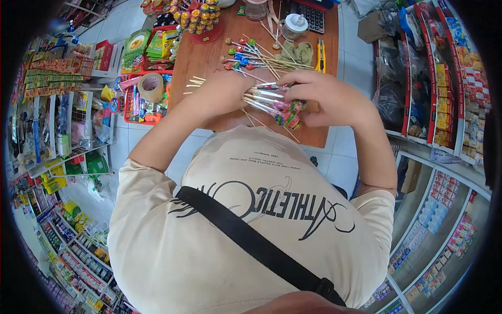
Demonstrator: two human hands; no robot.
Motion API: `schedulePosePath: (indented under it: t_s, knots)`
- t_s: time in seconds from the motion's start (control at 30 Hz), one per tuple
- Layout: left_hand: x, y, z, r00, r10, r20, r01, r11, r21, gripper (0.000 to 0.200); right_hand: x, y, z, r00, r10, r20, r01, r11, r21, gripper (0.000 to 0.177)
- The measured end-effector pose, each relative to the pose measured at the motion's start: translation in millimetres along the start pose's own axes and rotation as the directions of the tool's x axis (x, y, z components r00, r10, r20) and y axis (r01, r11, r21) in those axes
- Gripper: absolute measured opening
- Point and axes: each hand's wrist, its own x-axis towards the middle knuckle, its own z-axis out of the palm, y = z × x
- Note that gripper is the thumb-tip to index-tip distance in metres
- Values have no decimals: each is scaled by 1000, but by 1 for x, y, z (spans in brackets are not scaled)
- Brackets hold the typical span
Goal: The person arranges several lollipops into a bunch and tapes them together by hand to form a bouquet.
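Observation:
A bunch of wrapped lollipops (288, 116) on sticks lies low over the near part of the table, heads pointing right and toward me. My left hand (227, 94) is closed around the stick ends, and thin wooden skewers jut out past it on the left. From the right, my right hand (324, 97) curls its fingers over the bunch near the heads, gripping it; the fingertips are partly hidden. Beyond my hands, more lollipops on skewers (239, 56) are spread beside a pile of bare skewers (274, 65).
On the wooden table (201, 60) are a lollipop display in a red tub (206, 34), a lidded jar (294, 27), a yellow cutter (320, 55), green cloth (299, 52) and a calculator (312, 18). A tape roll (151, 86) rests on a red basket (151, 118). Stocked shelves flank both sides.

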Motion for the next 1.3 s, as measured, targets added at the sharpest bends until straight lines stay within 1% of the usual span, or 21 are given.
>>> schedulePosePath:
  t_s: [0.1, 0.2, 0.3, 0.33, 0.4, 0.43, 0.53, 0.6, 0.63, 0.7, 0.73, 0.77, 0.83, 0.87, 0.93, 1.0, 1.03, 1.1, 1.23, 1.3]
  knots:
    - [1, -7, 17, 996, 18, -83, -18, 1000, 5, 18, -2, 1, 2, 999, -44, -26, 44, 999, -10, 38]
    - [4, -10, 20, 1000, 18, -21, -18, 999, -41, 20, -2, -1, 3, 995, -72, -67, 71, 997, -20, 38]
    - [4, -12, 24, 1000, 16, -17, -18, 994, -104, 20, -5, 0, 1, 993, -70, -96, 71, 997, 11, 42]
    - [4, -14, 27, 998, 22, -60, -29, 992, -125, 20, -7, 1, 0, 993, -65, -102, 68, 997, 27, 44]
    - [5, -19, 36, 988, 30, -150, -54, 985, -161, 19, -15, 0, -4, 977, 22, -211, 11, 988, 153, 44]
    - [5, -21, 39, 982, 34, -186, -74, 974, -214, 20, -17, -1, -5, 963, 68, -261, -10, 976, 216, 44]
    - [9, -27, 57, 963, 26, -269, -133, 914, -384, 23, -20, 7, 4, 892, 96, -441, 42, 955, 292, 41]
    - [15, -30, 75, 957, 1, -290, -157, 843, -515, 25, -13, 8, 18, 849, 125, -513, 64, 940, 335, 37]
    - [20, -29, 80, 958, -11, -287, -178, 762, -623, 25, -8, 8, 26, 825, 141, -547, 76, 932, 355, 36]
    - [30, -25, 88, 962, -33, -272, -207, 560, -802, 25, 1, 4, 39, 780, 111, -616, 89, 955, 284, 32]
    - [34, -24, 90, 937, 52, -345, -312, 569, -761, 30, 4, 1, 43, 756, 93, -648, 94, 964, 248, 30]
    - [37, -23, 91, 940, 42, -338, -301, 567, -767, 33, 5, -1, 43, 733, 42, -678, 91, 983, 160, 30]
    - [37, -8, 71, 945, 18, -325, -279, 561, -779, 39, 7, -8, 37, 690, -68, -721, 78, 997, -19, 29]
    - [37, -5, 66, 948, 7, -319, -268, 558, -785, 43, 8, -14, 33, 715, -81, -694, 30, 996, -86, 28]
    - [38, -5, 69, 898, 25, -439, -354, 633, -689, 40, 8, -28, 28, 767, -94, -635, -62, 974, -220, 28]
    - [28, -2, 65, 846, 122, -519, -399, 792, -463, 40, 10, -34, 29, 761, -35, -648, -181, 948, -263, 26]
    - [24, 4, 59, 875, 64, -480, -357, 756, -549, 39, 11, -37, 29, 756, -5, -655, -240, 928, -284, 25]
    - [22, 13, 52, 921, -45, -386, -261, 664, -701, 39, 12, -40, 29, 745, 18, -667, -284, 913, -293, 24]
    - [22, 8, 55, 947, -10, -322, -221, 708, -671, 35, 13, -47, 25, 754, 81, -652, -319, 912, -256, 28]
    - [22, 6, 59, 957, 7, -289, -203, 728, -655, 33, 15, -46, 25, 779, 82, -621, -299, 920, -253, 29]
